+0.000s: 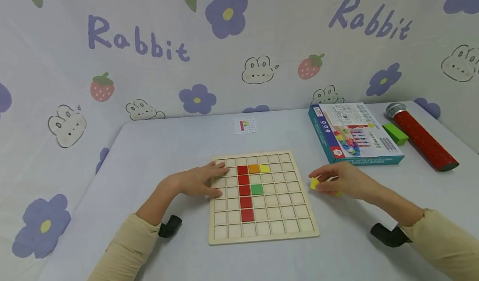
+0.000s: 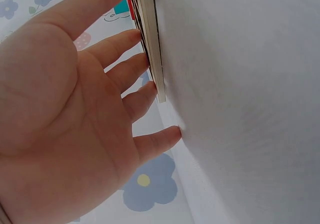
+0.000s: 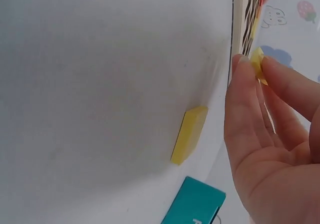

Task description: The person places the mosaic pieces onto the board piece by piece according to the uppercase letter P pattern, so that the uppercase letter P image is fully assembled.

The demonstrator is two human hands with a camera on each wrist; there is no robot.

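Note:
A wooden grid board point(image 1: 263, 239) lies in the middle of the table. Several red tiles point(image 1: 244, 191) form a column on it, with an orange tile point(image 1: 254, 168) and a yellow tile point(image 1: 265, 168) right of the top one. One green tile point(image 1: 257, 189) sits beside the third red. My left hand point(image 1: 200, 180) rests on the board's left edge, fingers spread. Off the board's right side, my right hand point(image 1: 346, 181) pinches a small yellow tile point(image 3: 257, 63) between thumb and fingers. Below that hand, a yellow block point(image 3: 190, 134) lies on the table, mostly hidden in the head view.
Behind the board lies a small card point(image 1: 245, 126) printed with a coloured grid. At the back right are a flat toy box point(image 1: 359, 133), a green block point(image 1: 395, 134) and a red microphone point(image 1: 424, 137). A patterned cloth point(image 1: 149, 81) hangs behind the table.

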